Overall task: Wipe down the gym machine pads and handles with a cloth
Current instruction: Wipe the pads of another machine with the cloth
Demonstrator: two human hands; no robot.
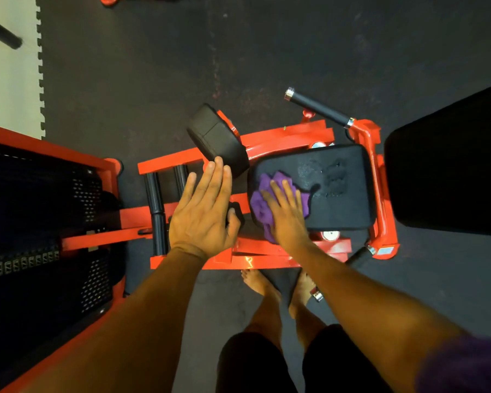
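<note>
Two flat hands, one cloth on the seat.
My right hand (285, 214) presses the soft, limp purple cloth (270, 199) onto the seat pad (338, 194), centre frame; left hand (204, 214) hovers spread, empty.

Single head-worn wide-angle view, looking steeply down from above a standing person. Both forearms enter from the bottom edge; bare feet (278, 287) lie directly below the lens. The seat pad (332, 188) sits near centre at arm's reach, rubber floor (210, 66) filling the upper frame
</note>
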